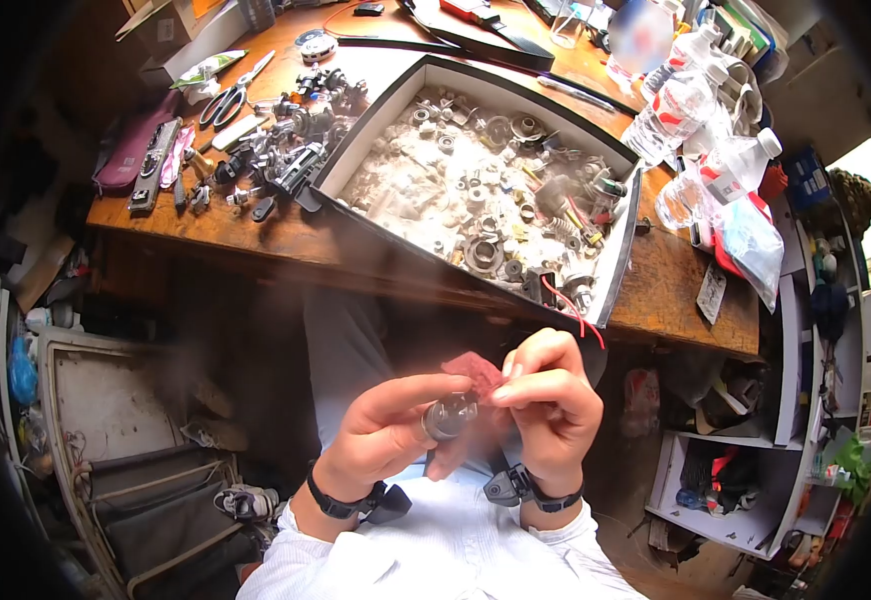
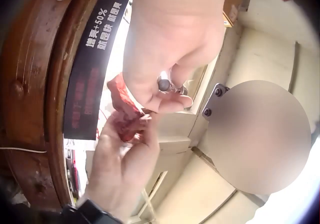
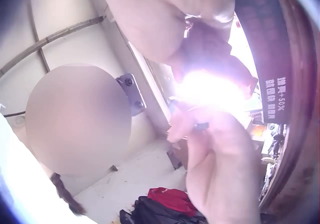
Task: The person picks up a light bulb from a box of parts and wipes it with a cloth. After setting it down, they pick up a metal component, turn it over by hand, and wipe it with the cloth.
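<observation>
In the head view the left hand [image 1: 384, 420] holds a round, shiny, glass-like metal-rimmed piece [image 1: 450, 416] between curled fingers and thumb, above the lap. The right hand [image 1: 556, 400] pinches a reddish cloth [image 1: 474, 372], which touches the left fingertips just above the piece. The left wrist view shows the red cloth [image 2: 125, 100] between both hands, and a dark round end [image 2: 164, 84] among the left fingers. Glare hides the meeting point of the hands in the right wrist view. What exactly the round piece is, I cannot tell.
A black-edged box [image 1: 616, 290] of small metal parts lies on the wooden desk [image 1: 216, 245] beyond the hands. Loose parts [image 1: 301, 165] and scissors [image 1: 226, 105] are at its left, plastic bottles [image 1: 676, 105] at its right. A red wire [image 1: 576, 318] hangs over the near box edge.
</observation>
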The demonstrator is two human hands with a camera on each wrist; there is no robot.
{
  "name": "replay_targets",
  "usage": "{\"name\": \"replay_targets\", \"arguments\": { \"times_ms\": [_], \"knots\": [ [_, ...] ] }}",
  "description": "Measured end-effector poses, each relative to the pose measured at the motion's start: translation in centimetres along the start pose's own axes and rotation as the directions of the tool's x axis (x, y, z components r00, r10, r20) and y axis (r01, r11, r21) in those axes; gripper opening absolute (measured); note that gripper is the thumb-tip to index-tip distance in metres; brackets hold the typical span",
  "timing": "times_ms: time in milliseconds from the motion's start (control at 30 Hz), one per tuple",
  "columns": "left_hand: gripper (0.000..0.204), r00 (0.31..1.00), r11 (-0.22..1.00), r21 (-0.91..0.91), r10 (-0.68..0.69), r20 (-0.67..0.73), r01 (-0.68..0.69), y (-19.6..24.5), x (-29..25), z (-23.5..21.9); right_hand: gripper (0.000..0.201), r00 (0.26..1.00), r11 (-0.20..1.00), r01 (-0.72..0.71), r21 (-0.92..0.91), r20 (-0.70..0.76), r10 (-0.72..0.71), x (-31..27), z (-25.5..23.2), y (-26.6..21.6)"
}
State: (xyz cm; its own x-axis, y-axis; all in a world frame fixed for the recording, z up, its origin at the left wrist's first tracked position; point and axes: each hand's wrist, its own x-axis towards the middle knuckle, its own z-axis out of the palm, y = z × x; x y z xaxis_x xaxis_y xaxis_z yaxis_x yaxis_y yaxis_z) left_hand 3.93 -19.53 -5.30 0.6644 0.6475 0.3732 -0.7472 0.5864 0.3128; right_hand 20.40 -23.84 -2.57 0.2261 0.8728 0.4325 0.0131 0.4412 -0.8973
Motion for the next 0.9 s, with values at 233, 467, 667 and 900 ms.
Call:
{"name": "replay_targets", "arguments": {
  "times_ms": [233, 467, 667, 900],
  "knots": [
    [0.044, 0.974, 0.811, 0.565, -0.022, -0.226, 0.15, 1.0, 0.0, 1.3, 0.03, 0.959, 0.947, 0.255, -0.195, -0.077, -0.274, -0.2, 0.8, -1.3],
    [0.043, 0.978, 0.524, 0.848, 0.126, -0.168, 0.078, 1.0, 0.0, 1.8, 0.039, 0.968, 0.868, 0.251, -0.428, 0.112, -0.224, -0.1, 0.9, -1.9],
    [0.054, 0.972, 0.045, 0.998, 0.233, 0.022, -0.034, 1.3, 0.8, 2.3, 0.03, 0.989, 0.966, 0.136, -0.22, 0.094, -0.117, 0.3, 0.3, -1.7],
    [0.056, 0.922, -0.227, 0.969, 0.347, 0.171, -0.095, 0.9, 0.6, 2.1, 0.016, 0.967, 0.965, -0.25, 0.077, 0.063, 0.245, -0.6, 0.0, -1.9]
  ]
}}
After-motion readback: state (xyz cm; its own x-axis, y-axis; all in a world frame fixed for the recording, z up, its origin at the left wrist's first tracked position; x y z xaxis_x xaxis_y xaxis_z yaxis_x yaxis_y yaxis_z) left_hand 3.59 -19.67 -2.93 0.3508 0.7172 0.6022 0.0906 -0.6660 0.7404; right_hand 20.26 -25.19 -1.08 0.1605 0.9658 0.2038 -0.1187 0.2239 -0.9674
